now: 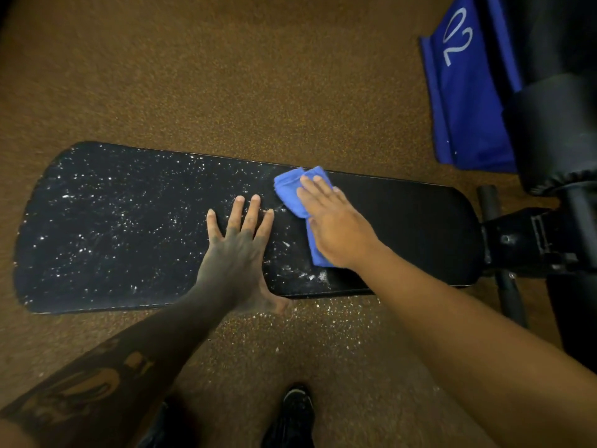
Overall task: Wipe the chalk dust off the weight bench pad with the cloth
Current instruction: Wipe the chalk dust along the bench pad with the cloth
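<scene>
A long black weight bench pad (413, 227) lies across the middle of the view. White chalk dust (106, 215) speckles its left and middle parts, while the right part looks dark and clean. My right hand (336, 227) presses flat on a folded blue cloth (290, 185) near the pad's middle right. The cloth sticks out past the fingertips and below the palm. My left hand (239, 247) rests flat on the pad just left of the cloth, fingers spread, holding nothing.
Chalk specks (323, 315) lie on the brown speckled floor in front of the pad. The black bench frame and roller pads (549, 221) stand at the right. A blue bag with white lettering (465, 92) sits at the upper right. A black shoe (295, 412) is below.
</scene>
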